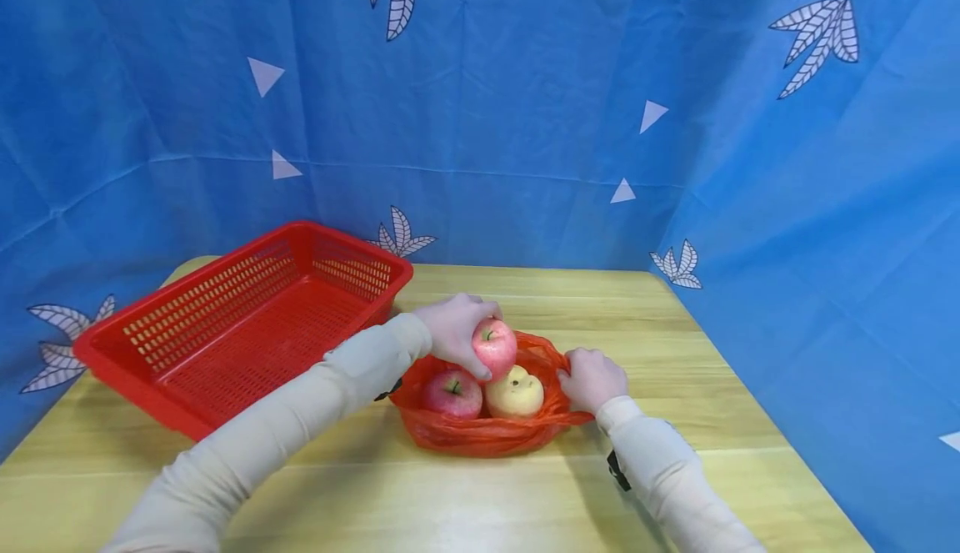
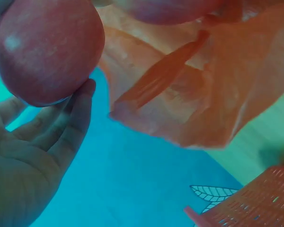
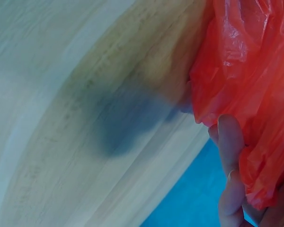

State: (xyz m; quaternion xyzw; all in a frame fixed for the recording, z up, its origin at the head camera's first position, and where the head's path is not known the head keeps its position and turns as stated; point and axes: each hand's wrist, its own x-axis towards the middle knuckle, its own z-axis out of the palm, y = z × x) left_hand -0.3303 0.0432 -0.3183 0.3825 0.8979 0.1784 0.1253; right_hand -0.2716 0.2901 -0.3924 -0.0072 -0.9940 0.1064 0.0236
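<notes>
My left hand [image 1: 456, 332] grips a pink-red apple [image 1: 495, 348] just above the mouth of a red plastic bag [image 1: 480, 436]. In the left wrist view the fingers wrap round the underside of that apple [image 2: 49, 49]. Inside the bag lie a darker red apple [image 1: 452, 394] and a pale yellow fruit [image 1: 516, 393], side by side. My right hand [image 1: 592, 378] holds the bag's right edge. The right wrist view has its fingers [image 3: 230, 142] curled against the crumpled plastic [image 3: 255, 85].
A large red plastic basket [image 1: 262, 328] with slotted walls stands on the left of the wooden table [image 1: 600, 311]. Behind and to the right hangs a blue cloth [image 1: 525, 119] with white leaf prints. The left forearm passes in front of the basket's near right side.
</notes>
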